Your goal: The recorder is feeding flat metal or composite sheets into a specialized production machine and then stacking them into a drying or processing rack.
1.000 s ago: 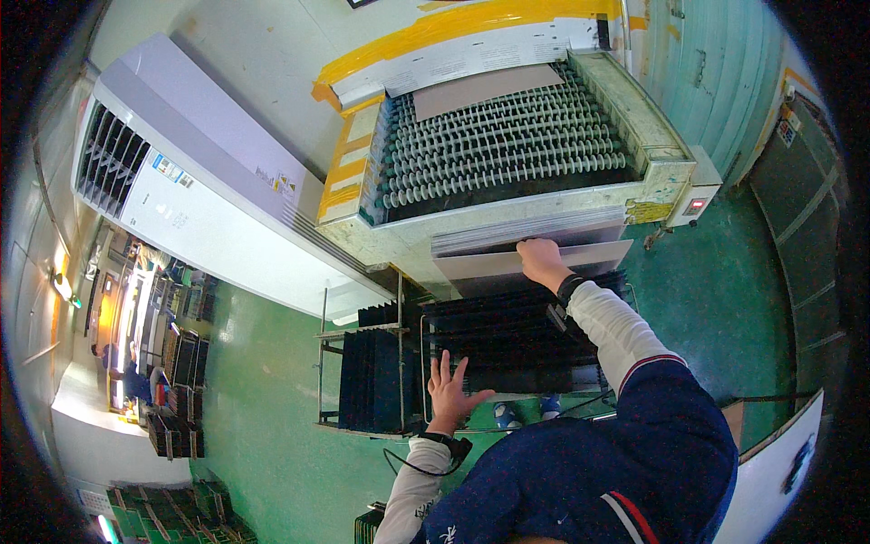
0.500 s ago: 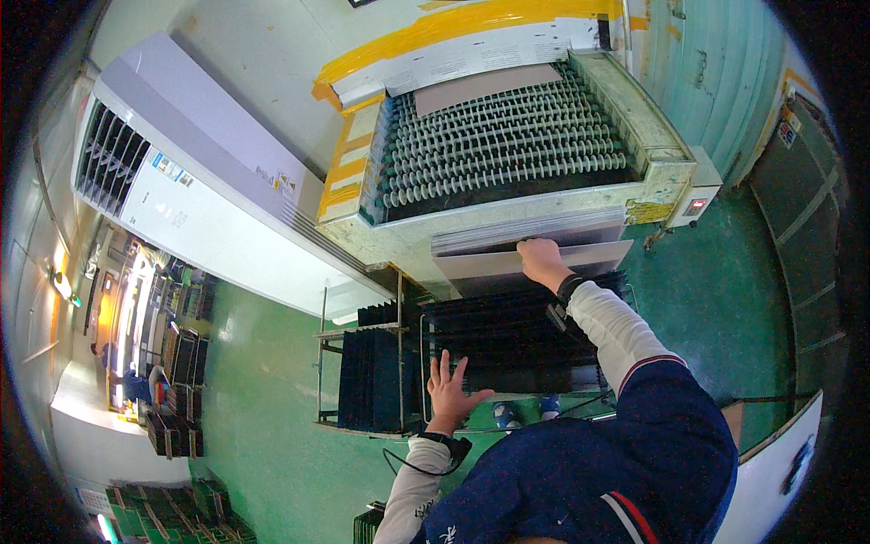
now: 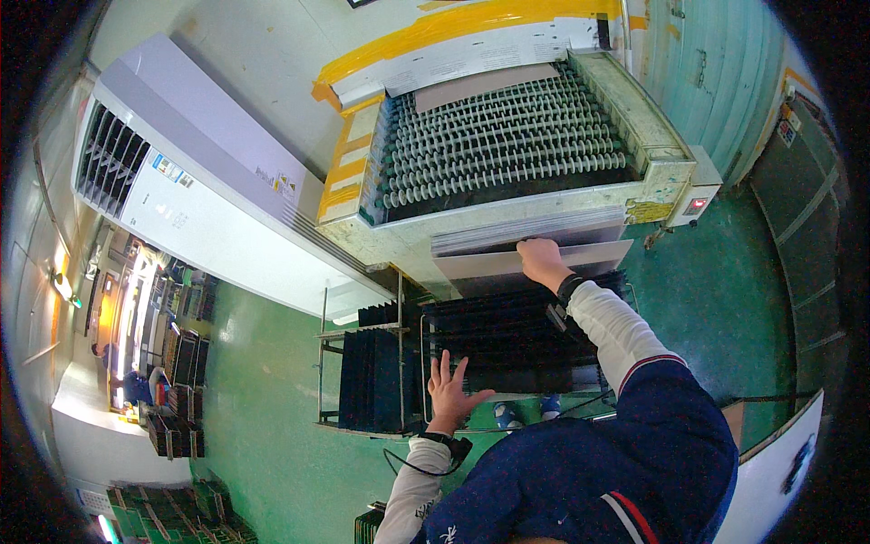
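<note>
My right hand (image 3: 543, 263) is closed on the top edge of a thin pale grey sheet (image 3: 480, 271), which leans in front of the roller machine. Behind that sheet stands a stack of similar sheets (image 3: 467, 242), edges up. My left hand (image 3: 449, 392) is held low with its fingers spread and nothing in it, over the left front side of a wire rack (image 3: 423, 363). Dark panels (image 3: 517, 335) stand close together in this rack, below my right forearm. The lower part of the gripped sheet is hidden behind the rack.
The machine's rows of roller discs (image 3: 507, 145) carry a pinkish-grey panel (image 3: 485, 88) at the back. Left of my rack stands another rack (image 3: 319, 376) with dark panels. A tall white air conditioner (image 3: 227, 213) borders the machine. A control box (image 3: 696, 192) sits at its right corner.
</note>
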`<state>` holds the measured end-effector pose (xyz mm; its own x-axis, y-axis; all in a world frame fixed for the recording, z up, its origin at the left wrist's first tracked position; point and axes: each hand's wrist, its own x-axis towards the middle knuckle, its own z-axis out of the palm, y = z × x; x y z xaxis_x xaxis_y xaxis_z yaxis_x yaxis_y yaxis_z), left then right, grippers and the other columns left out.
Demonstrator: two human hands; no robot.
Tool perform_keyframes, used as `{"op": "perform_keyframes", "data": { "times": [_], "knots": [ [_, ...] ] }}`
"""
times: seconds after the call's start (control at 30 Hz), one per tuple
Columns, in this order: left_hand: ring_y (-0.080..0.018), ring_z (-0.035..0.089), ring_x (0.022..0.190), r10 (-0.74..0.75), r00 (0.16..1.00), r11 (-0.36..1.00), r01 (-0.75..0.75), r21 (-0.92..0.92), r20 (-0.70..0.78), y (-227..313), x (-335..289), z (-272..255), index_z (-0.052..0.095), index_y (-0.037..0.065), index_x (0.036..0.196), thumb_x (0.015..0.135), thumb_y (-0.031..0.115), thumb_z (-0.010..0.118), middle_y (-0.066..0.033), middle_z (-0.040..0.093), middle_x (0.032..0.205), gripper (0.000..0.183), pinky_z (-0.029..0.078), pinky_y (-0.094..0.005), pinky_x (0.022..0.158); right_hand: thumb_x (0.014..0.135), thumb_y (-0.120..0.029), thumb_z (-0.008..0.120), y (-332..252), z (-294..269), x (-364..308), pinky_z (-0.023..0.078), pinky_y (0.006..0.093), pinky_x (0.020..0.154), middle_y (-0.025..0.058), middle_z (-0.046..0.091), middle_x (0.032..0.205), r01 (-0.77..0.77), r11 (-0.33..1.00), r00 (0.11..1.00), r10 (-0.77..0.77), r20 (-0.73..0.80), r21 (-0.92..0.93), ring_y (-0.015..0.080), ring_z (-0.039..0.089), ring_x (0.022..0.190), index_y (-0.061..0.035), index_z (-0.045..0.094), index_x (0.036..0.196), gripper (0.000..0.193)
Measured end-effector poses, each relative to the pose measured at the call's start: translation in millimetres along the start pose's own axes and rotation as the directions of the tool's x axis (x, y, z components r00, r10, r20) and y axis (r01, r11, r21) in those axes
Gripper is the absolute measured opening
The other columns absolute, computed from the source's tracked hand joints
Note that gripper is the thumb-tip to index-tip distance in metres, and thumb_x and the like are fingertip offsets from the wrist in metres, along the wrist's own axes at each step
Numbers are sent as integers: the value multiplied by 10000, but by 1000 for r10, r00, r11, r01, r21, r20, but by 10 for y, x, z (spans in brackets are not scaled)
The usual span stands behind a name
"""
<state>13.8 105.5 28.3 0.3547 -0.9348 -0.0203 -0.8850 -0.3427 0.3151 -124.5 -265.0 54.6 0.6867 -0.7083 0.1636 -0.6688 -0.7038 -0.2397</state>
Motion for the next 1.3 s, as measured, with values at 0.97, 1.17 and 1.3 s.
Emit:
{"op": "perform_keyframes", "data": {
  "times": [0.97, 1.17, 1.3],
  "knots": [
    [-510, 186, 1535, -10, 999, 1000, 10, 9, 34, 13, 12, -24, 524, 198, 1526, 684, 761, 792, -162, 186, 1715, 1047, 255, -631, 1183, 809, -92, 667, 8, -13, -4, 567, 501, 794, 167, 734, 911, 6, 1000, 1000, -5, -15, 22, 373, 725, 913, -54, 724, 885, 102],
    [-514, 204, 1527, -7, 1000, 1000, 7, 11, 22, -6, 5, -10, 525, 201, 1526, 678, 762, 793, -161, 195, 1713, 1051, 267, -631, 1175, 813, -96, 662, -14, -49, -9, 564, 498, 799, 164, 731, 909, 23, 999, 1000, -22, -18, 24, 368, 722, 922, -54, 717, 880, 96],
    [-514, 207, 1526, -3, 1000, 1000, 3, 24, 25, 22, 17, -27, 522, 202, 1529, 675, 761, 795, -162, 193, 1713, 1056, 267, -630, 1176, 820, -103, 655, 13, -25, -12, 565, 498, 799, 160, 733, 912, 23, 1000, 999, -22, -24, 21, 366, 723, 922, -58, 717, 887, 101]
  ]
}}
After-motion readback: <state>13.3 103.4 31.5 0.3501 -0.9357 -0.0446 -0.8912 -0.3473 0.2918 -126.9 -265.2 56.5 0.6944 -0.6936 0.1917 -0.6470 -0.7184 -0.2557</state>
